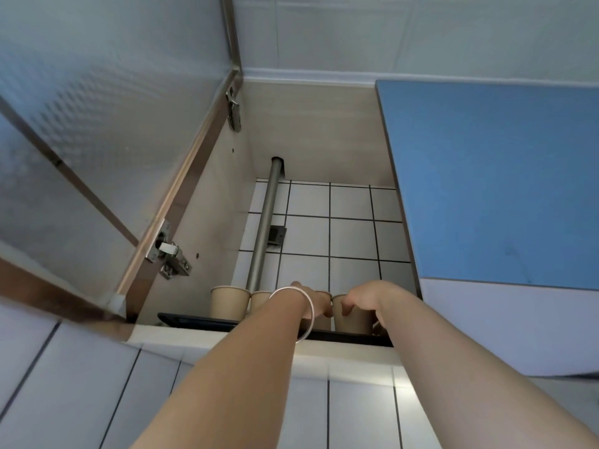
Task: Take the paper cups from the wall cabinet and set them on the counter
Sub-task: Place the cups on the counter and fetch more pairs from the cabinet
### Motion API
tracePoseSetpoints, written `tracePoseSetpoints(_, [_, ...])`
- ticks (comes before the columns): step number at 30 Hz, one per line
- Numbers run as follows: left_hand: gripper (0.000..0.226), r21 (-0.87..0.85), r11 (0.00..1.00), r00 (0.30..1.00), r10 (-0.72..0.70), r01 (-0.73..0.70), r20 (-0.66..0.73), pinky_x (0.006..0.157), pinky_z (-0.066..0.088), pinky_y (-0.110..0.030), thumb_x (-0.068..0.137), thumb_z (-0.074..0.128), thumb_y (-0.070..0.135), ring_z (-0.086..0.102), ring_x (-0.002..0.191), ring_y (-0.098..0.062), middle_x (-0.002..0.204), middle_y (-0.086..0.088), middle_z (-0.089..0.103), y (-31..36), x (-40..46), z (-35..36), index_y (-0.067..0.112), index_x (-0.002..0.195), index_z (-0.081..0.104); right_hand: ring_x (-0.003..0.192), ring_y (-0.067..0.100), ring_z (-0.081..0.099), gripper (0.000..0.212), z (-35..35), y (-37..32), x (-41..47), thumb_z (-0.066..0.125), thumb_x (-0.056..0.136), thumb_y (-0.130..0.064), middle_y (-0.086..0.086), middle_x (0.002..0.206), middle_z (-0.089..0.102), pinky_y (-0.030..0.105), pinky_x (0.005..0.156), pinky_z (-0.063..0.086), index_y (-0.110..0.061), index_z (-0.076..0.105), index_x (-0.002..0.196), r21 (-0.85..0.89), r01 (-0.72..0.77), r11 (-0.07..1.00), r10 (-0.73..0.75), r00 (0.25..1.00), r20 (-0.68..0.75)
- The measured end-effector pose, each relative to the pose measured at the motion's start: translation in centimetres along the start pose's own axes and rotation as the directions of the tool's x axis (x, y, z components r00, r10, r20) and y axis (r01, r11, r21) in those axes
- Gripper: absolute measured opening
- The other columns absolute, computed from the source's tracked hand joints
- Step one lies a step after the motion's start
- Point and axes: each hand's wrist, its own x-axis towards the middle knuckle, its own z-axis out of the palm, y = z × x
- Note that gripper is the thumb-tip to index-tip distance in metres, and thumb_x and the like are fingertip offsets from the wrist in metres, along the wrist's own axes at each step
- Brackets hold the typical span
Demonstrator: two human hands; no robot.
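I look up into an open wall cabinet (311,131). Several brown paper cups stand in a row on a dark tray (194,320) at its front edge. My left hand (316,301), with a thin bangle on the wrist, is wrapped around one cup (322,322) in the middle of the row. My right hand (366,298) grips the rim of the cup (351,320) beside it. Two more cups (228,303) (259,301) stand untouched to the left. Both forearms reach up from below and hide part of the tray.
The frosted cabinet door (107,124) hangs open on the left, with two metal hinges. A blue closed door (496,183) borders the opening on the right. A grey metal pipe (264,228) runs down the tiled back wall inside. White wall tiles lie below the cabinet.
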Motion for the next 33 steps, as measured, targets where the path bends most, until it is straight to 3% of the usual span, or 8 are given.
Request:
tracePoseSetpoints(5, [0.053,-0.088,0.996,0.999,-0.016,0.013,-0.033,0.110,0.029,-0.033,0.099,0.039,0.028,0.031,0.138,-0.033,0.152,-0.018,0.024,0.2,0.5,0.2,0.007,0.145,0.025,0.123,0.029,0.046,0.051,0.4,0.3,0.4,0.054,0.092,-0.017,0.019,0.146,0.039,0.036,0.107,0.036,0.003,0.039,0.137,0.207,-0.018,0.978,0.026,0.999,-0.039])
tracePoseSetpoints(8, [0.066,-0.325,0.946,0.997,-0.034,0.008,-0.076,0.112,0.026,-0.034,0.094,0.046,0.041,0.031,0.138,-0.032,0.152,-0.016,0.025,-0.1,0.3,-0.4,0.010,0.146,0.021,0.098,0.026,0.055,0.029,0.5,-0.4,-0.6,0.052,0.094,-0.022,0.013,0.129,0.052,0.035,0.096,0.042,-0.004,0.057,0.117,0.438,0.049,0.898,-0.014,0.997,-0.082])
tracePoseSetpoints(10, [0.092,-0.527,0.850,0.987,-0.090,0.006,-0.134,0.111,0.028,-0.042,0.080,0.059,0.057,0.036,0.135,-0.036,0.151,-0.015,0.030,-0.8,0.6,-1.2,0.014,0.148,0.014,0.105,0.024,0.056,0.023,0.6,-0.9,-0.9,0.053,0.092,-0.030,0.008,0.124,0.056,0.035,0.096,0.045,-0.011,0.054,0.107,0.483,0.064,0.873,0.001,0.991,-0.132])
tracePoseSetpoints(13, [0.112,-0.701,0.712,0.959,-0.169,-0.041,-0.229,0.099,0.046,-0.049,0.054,0.070,0.069,0.057,0.111,-0.035,0.127,-0.013,0.053,-1.2,0.3,-2.2,0.021,0.141,0.019,0.105,0.029,0.062,0.076,0.6,-1.9,-1.1,0.077,0.067,-0.041,0.008,0.118,0.061,0.040,0.090,0.053,-0.010,0.044,0.128,0.643,0.145,0.752,0.001,0.975,-0.222])
tracePoseSetpoints(16, [0.098,-0.817,0.564,0.948,-0.178,-0.123,-0.265,0.088,0.054,-0.048,0.057,0.073,0.064,0.063,0.096,-0.031,0.100,-0.005,0.056,-1.3,-1.4,-3.8,0.023,0.133,0.027,0.097,0.030,0.066,0.089,0.2,-3.0,-2.2,0.080,0.051,-0.047,0.008,0.113,0.064,0.044,0.085,0.056,-0.016,0.045,0.127,0.695,0.228,0.682,-0.050,0.962,-0.268])
tracePoseSetpoints(21, [0.090,-0.842,0.496,0.920,-0.192,-0.210,-0.343,0.088,0.054,-0.049,0.062,0.077,0.055,0.062,0.102,-0.028,0.118,-0.004,0.058,-1.5,-5.0,-5.0,0.027,0.134,0.032,0.099,0.029,0.065,0.101,0.4,-4.3,-6.2,0.079,0.030,-0.056,0.006,0.113,0.065,0.047,0.086,0.056,-0.017,0.052,0.119,0.837,0.274,0.473,-0.095,0.961,-0.261])
tracePoseSetpoints(27, [0.077,-0.811,0.547,0.845,-0.315,-0.210,-0.432,0.080,0.057,-0.039,0.062,0.079,0.049,0.065,0.094,-0.021,0.109,0.000,0.064,-3.4,-11.9,-3.4,0.023,0.127,0.045,0.076,0.012,0.063,0.053,3.9,-3.2,-13.1,0.081,0.066,-0.036,-0.003,0.091,0.068,0.024,0.057,0.048,-0.016,0.058,0.109,0.931,0.267,0.247,-0.145,0.961,-0.237])
tracePoseSetpoints(33, [0.063,-0.738,0.662,0.759,-0.412,-0.131,-0.504,0.062,0.053,-0.025,0.064,0.079,0.044,0.062,0.086,-0.008,0.098,0.008,0.063,-6.2,-23.3,0.1,0.029,0.117,0.048,0.075,0.011,0.064,0.038,10.8,-1.3,-22.5,0.079,0.071,-0.022,0.000,0.093,0.069,0.033,0.069,0.057,-0.017,0.061,0.104,0.994,0.089,0.055,-0.194,0.978,-0.077])
